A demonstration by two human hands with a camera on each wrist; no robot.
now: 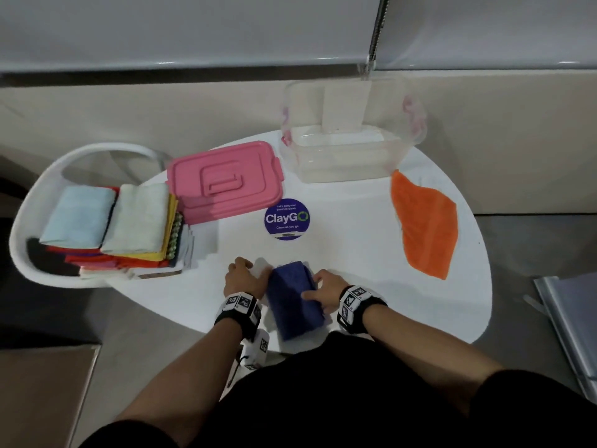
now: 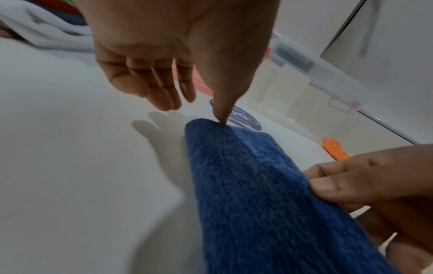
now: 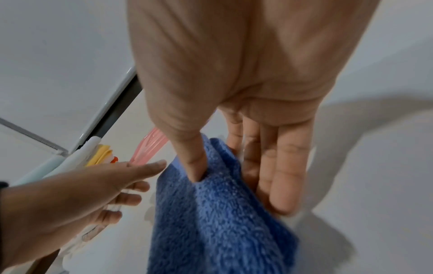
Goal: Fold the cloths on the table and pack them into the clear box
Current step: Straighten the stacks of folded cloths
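Head view: the blue cloth, folded narrow, is lying at the near edge of the white table, flanked by both hands.

Left wrist view: the left hand is touching its far corner by the thumb, fingers relaxed.

Right wrist view: the right hand is pinching the fluffy fold. The cloth is probably light and limp, so grasping both ends should work best.

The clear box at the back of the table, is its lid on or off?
Off. The clear box stands open-topped, and the pink lid lies flat on the table to its left.
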